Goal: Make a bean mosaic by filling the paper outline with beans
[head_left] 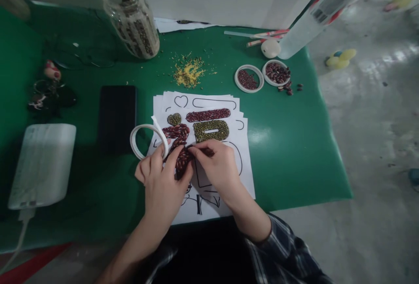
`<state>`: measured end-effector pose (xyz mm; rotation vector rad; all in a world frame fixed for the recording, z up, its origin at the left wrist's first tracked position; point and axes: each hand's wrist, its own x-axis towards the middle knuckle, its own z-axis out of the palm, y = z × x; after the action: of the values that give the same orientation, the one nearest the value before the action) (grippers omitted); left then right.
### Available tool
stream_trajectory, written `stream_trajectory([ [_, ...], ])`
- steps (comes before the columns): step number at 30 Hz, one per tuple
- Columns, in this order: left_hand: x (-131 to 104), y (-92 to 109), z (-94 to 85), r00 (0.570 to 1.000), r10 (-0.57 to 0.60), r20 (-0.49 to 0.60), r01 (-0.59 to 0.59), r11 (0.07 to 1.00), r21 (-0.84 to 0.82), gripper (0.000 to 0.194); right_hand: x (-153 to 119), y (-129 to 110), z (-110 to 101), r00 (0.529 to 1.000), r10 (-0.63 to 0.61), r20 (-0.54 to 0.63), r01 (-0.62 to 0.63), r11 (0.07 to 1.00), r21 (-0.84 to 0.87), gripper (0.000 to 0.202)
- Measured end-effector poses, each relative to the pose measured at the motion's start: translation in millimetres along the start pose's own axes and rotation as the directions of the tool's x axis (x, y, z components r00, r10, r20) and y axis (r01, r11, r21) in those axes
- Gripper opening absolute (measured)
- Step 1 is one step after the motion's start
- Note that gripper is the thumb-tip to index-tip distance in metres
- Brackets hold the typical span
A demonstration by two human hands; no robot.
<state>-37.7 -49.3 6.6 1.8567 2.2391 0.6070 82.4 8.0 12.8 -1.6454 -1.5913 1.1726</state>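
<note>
The green bench (pixel 288 153) carries a stack of white printed paper sheets (pixel 244 183), with a black rectangular phone (pixel 117 118) and a white plastic power bank (pixel 46 166) to the left. Farther back are a clear glass jar (pixel 137 26) and, right, two round white-rimmed dishes (pixel 250 90) of dark beans (pixel 247 79).

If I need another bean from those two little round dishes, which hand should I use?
Probably your right hand: the dishes sit toward your right, while your left hand is farther away and has a white tape roll against its fingers.
</note>
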Motion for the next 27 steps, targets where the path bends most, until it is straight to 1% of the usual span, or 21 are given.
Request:
stream_trajectory([
  [5, 0.0, -0.4, 0.3, 1.000, 0.014, -0.005, -0.014, 1.000, -0.003, 0.035, -0.7, -2.4, -1.5, 1.000, -0.010, 0.010, 0.011, 0.994, -0.105, 0.016],
  [9, -0.2, -0.5, 0.6, 0.999, 0.032, -0.006, -0.032, 0.999, -0.002, 0.035, -1.0, -1.4, -2.2, 1.000, -0.009, 0.019, 0.011, 0.989, -0.146, 0.020],
  [15, -0.2, -0.5, 0.8, 1.000, 0.027, -0.008, -0.027, 1.000, -0.006, 0.035, 0.0, -2.5, -0.4, 0.999, 0.025, 0.030, -0.019, 0.980, -0.197, 0.023],
  [17, -0.1, -0.6, 0.4, 0.999, 0.034, 0.002, -0.034, 0.999, -0.009, 0.036, 0.6, -3.0, -0.8, 0.999, 0.039, 0.023, -0.034, 0.981, -0.189, 0.023],
  [21, 0.0, -1.0, 0.3, 0.999, 0.050, 0.015, -0.050, 0.999, -0.012, 0.036, 2.0, -2.3, -4.5, 0.998, 0.063, 0.029, -0.060, 0.991, -0.117, 0.025],
  [24, -0.4, -1.3, 0.6, 0.998, 0.060, 0.014, -0.059, 0.998, -0.022, 0.034, 2.8, -1.2, -7.5, 0.997, 0.047, 0.066, -0.039, 0.993, -0.111, 0.024],
  [27, -0.7, -0.9, 0.3, 0.998, 0.064, 0.030, -0.063, 0.998, -0.023, 0.033, 2.7, -1.3, -8.0, 0.994, 0.036, 0.103, -0.021, 0.990, -0.139, 0.018],
])
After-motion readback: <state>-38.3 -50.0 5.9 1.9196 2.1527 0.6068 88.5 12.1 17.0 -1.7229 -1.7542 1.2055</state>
